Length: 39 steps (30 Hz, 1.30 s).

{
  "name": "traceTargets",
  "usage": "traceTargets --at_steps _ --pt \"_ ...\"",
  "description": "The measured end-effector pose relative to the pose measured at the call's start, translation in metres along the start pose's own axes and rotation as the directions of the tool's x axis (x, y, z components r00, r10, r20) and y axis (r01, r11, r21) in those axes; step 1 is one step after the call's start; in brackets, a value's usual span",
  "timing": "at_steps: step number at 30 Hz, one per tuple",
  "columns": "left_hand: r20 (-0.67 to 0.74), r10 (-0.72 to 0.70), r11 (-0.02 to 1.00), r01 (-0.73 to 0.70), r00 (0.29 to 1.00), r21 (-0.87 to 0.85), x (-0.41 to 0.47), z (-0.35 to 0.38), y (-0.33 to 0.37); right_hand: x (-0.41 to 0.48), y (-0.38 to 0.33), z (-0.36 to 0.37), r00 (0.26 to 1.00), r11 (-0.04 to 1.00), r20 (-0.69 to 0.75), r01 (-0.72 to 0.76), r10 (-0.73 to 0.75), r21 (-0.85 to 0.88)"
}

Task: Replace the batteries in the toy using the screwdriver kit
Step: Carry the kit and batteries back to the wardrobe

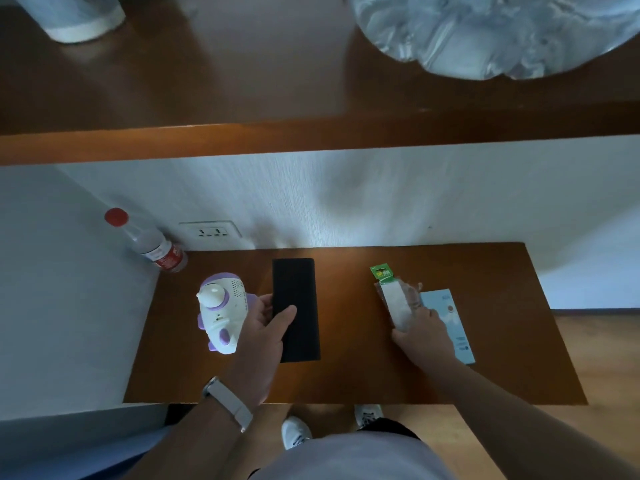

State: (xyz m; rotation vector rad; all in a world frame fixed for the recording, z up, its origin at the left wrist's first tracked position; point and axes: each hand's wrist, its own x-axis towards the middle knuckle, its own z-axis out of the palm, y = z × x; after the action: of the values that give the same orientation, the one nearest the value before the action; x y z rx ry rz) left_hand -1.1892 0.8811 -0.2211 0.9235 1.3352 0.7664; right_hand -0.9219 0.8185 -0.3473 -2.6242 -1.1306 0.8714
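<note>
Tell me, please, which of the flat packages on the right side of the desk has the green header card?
The battery pack, the clear blister under the right hand, has the green card at its far end. The light blue card beside it, further right, has none.

- The scene is dimly lit, with a bright patch cast on the wall (pixel 311 202) and the far edge of the table (pixel 346 258).
- Straight edges are bowed by wide-angle distortion.
- The top shelf (pixel 242 81) is rendered soft and blurred.

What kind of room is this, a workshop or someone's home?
Probably a home or hotel-style room, not a workshop. A small wooden desk stands against a white wall with a wall socket, under a wooden shelf, and wood flooring shows beside it. A water bottle stands in the corner.
</note>
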Motion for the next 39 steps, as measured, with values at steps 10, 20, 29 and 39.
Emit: traceTargets --at_steps 10,20,29,39 --pt "0.047 -0.007 0.999 0.005 0.999 0.033 0.0 0.016 0.006 -0.008 0.054 -0.024 0.985 0.984 -0.052 -0.161 0.165 0.069" --pt "0.028 0.002 0.999 -0.003 1.0 0.051 -0.001 0.018 0.014 -0.004 0.074 -0.026 0.988 0.987 0.035 -0.146 0.149 -0.06" --pt "0.033 -0.012 0.999 0.011 0.999 0.037 -0.009 0.029 0.016 0.0 0.063 -0.023 0.974 0.973 -0.009 -0.225 0.224 -0.049" --pt "0.005 -0.015 0.997 0.015 1.0 0.078 -0.01 0.034 0.016 0.005 0.064 -0.024 0.969 0.97 -0.042 -0.244 0.245 0.015"
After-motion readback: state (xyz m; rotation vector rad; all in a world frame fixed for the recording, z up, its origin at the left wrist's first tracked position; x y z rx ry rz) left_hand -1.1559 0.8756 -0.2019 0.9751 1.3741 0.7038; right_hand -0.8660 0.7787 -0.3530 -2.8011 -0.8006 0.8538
